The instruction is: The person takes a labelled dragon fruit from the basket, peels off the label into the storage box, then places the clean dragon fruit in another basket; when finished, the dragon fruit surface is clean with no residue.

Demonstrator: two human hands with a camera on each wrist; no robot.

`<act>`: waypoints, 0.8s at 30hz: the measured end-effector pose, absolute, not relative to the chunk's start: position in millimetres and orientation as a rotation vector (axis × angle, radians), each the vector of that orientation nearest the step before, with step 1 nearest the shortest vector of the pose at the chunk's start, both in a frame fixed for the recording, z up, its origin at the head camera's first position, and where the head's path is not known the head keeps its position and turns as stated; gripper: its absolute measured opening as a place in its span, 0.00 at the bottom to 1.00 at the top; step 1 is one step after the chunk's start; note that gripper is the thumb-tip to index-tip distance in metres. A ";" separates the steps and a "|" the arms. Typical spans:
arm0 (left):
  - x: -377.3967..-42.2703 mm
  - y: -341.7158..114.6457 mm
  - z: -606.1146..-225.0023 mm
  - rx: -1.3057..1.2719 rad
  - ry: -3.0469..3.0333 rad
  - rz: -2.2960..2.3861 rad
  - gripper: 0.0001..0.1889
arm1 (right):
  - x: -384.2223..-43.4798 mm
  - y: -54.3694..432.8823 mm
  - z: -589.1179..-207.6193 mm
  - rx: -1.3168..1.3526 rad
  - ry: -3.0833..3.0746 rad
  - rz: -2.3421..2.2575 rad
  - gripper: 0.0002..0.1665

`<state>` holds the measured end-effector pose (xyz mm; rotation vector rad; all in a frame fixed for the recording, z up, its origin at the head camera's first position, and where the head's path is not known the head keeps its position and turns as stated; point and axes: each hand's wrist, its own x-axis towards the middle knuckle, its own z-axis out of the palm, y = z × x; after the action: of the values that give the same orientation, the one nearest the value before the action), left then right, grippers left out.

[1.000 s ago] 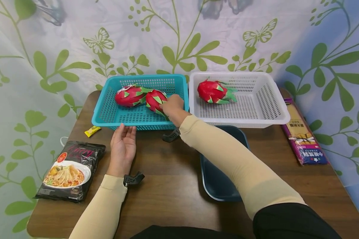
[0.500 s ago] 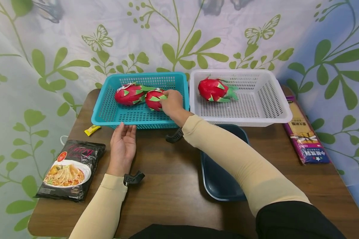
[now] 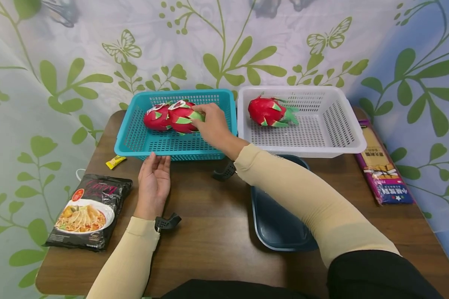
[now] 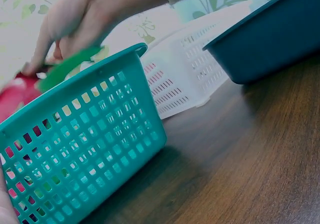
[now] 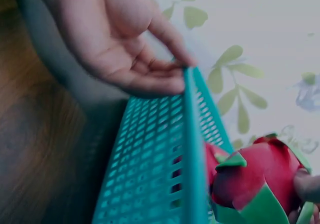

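In the head view my right hand point(image 3: 214, 126) grips a red dragon fruit point(image 3: 182, 118) by its green-leaved end, over the teal basket point(image 3: 134, 155). A white sticker shows on top of this fruit. It partly covers another dragon fruit point(image 3: 156, 120) in the same basket. My left hand point(image 3: 154, 185) is palm up at the basket's front, its loosely bent fingertips touching the rim; the right wrist view also shows this left hand point(image 5: 120, 49) at the rim. In the left wrist view, the right hand point(image 4: 80, 24) is blurred above the basket.
A white basket point(image 3: 333, 151) with one dragon fruit point(image 3: 266, 111) adjoins the teal one. A dark blue bin point(image 3: 280, 224) lies under my right forearm. Black noodle bag point(image 3: 87, 211) and yellow packet point(image 3: 115, 162) are left; a purple-and-yellow package point(image 3: 383, 166) is right.
My right hand has raised the dragon fruit from the basket floor and tilted it, bringing its sticker into view and shifting it over the other fruit. The left hand has stayed at the rim.
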<state>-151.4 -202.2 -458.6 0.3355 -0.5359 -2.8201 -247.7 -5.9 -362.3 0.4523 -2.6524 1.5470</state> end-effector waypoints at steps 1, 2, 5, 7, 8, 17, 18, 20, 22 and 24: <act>-151.1 -202.0 -458.8 0.337 -0.539 -2.822 0.05 | -245.3 -3.4 -358.9 0.480 -2.639 1.566 0.25; -150.8 -201.7 -459.2 0.338 -0.545 -2.825 0.05 | -242.3 -0.5 -355.3 0.510 -2.621 1.589 0.25; -149.5 -200.7 -460.0 0.341 -0.569 -2.829 0.09 | -231.5 10.0 -345.3 0.600 -2.575 1.639 0.25; -148.7 -200.1 -460.6 0.346 -0.595 -2.821 0.12 | -223.1 17.7 -339.9 0.663 -2.547 1.670 0.25; -148.4 -199.8 -460.9 0.348 -0.601 -2.819 0.13 | -218.1 21.9 -337.1 0.691 -2.541 1.688 0.25; -150.3 -197.7 -462.4 0.366 -0.637 -2.793 0.11 | -169.0 66.3 -342.2 0.986 -2.500 1.860 0.24; -150.8 -197.9 -462.2 0.362 -0.640 -2.792 0.12 | -164.7 70.8 -345.7 1.024 -2.504 1.878 0.24; -151.3 -198.5 -461.4 0.357 -0.642 -2.789 0.13 | -158.1 78.0 -352.7 1.107 -2.522 1.871 0.25; -151.6 -199.6 -461.0 0.342 -0.629 -2.792 0.15 | -154.3 83.0 -360.0 1.206 -2.544 1.841 0.25; -151.4 -200.5 -461.1 0.333 -0.612 -2.802 0.15 | -152.1 86.2 -366.8 1.294 -2.570 1.825 0.25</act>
<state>-151.4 -200.5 -461.1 0.3326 -0.6115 -2.8016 -152.1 86.2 -366.8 1.2937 -2.5697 1.8254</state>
